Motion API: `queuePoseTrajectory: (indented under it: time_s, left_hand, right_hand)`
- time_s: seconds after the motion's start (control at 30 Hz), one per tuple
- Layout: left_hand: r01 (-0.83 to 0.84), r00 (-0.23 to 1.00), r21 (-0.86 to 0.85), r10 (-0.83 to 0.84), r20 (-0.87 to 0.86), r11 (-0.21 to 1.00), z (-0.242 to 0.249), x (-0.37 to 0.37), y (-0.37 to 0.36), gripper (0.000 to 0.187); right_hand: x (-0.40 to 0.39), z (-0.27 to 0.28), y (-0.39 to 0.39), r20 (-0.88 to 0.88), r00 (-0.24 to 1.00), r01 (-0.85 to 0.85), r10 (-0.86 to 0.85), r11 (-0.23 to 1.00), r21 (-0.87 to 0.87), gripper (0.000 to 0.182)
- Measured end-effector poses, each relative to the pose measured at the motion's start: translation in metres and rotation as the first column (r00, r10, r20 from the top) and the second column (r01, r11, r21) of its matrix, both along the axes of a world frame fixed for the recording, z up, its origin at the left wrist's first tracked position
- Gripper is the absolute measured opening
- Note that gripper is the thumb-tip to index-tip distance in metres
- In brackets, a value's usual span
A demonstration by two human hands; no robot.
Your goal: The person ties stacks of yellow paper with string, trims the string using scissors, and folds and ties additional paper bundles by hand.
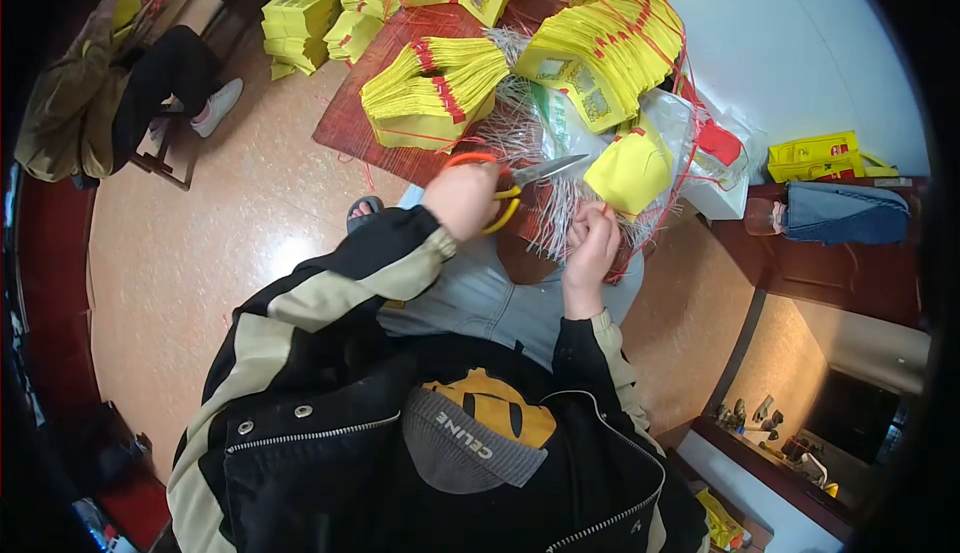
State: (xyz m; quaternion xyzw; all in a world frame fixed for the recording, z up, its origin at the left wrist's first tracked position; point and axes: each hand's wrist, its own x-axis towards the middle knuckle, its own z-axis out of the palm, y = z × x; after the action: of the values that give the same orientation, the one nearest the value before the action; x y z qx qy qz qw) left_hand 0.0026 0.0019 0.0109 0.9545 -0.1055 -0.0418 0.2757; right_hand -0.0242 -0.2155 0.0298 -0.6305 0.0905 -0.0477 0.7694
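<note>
My left hand (464, 199) is closed round a pair of scissors (548, 169) with orange and yellow handles. The blades look apart and point right, towards a yellow folded paper piece (628, 175). Below that piece, my right hand (592, 243) pinches a bit of red string at its lower edge; its fingertips partly hide the string. White stringy strands (555, 215) hang beneath the scissors and beside my right hand. Left of the scissors lies a fanned bundle of yellow paper pieces with red ends (435, 93).
A larger curved stack of yellow pieces (600, 48) covers the back of the dark red table (345, 118). More yellow stacks (300, 18) stand on the floor behind. Another person (90, 103) sits at the left. A wooden cabinet (820, 253) with folded jeans (845, 213) stands at right.
</note>
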Motion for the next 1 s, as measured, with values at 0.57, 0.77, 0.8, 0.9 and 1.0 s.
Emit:
queuePoseTrajectory:
  time_s: [0.57, 0.77, 0.8, 0.9, 1.0]
  left_hand:
    - [0.115, 0.776, -0.421, 0.183, 0.604, 0.9, 0.063, -0.009, 0.006, 0.038]
    - [-0.421, 0.582, -0.25, 0.471, 0.663, 0.872, 0.052, 0.018, 0.113, 0.095]
    - [-0.314, 0.765, -0.396, 0.477, 0.433, 0.863, 0.039, 0.025, 0.128, 0.103]
    - [-0.224, 0.94, -0.502, 0.321, 0.115, 0.836, 0.033, 0.034, 0.145, 0.124]
    - [-0.18, 0.965, -0.512, 0.252, 0.073, 0.84, 0.04, 0.031, 0.143, 0.138]
  right_hand:
    - [0.025, -0.018, 0.035, -0.086, 0.981, -0.187, 0.176, 0.972, -0.143, 0.03]
    - [0.101, 0.005, 0.058, 0.147, 0.968, -0.137, 0.205, 0.916, -0.377, 0.023]
    - [0.116, 0.007, 0.061, 0.138, 0.974, -0.112, 0.18, 0.911, -0.397, 0.023]
    - [0.16, -0.012, 0.063, 0.124, 0.982, -0.058, 0.142, 0.855, -0.516, 0.029]
    - [0.165, -0.013, 0.063, 0.106, 0.972, -0.073, 0.212, 0.694, -0.716, 0.048]
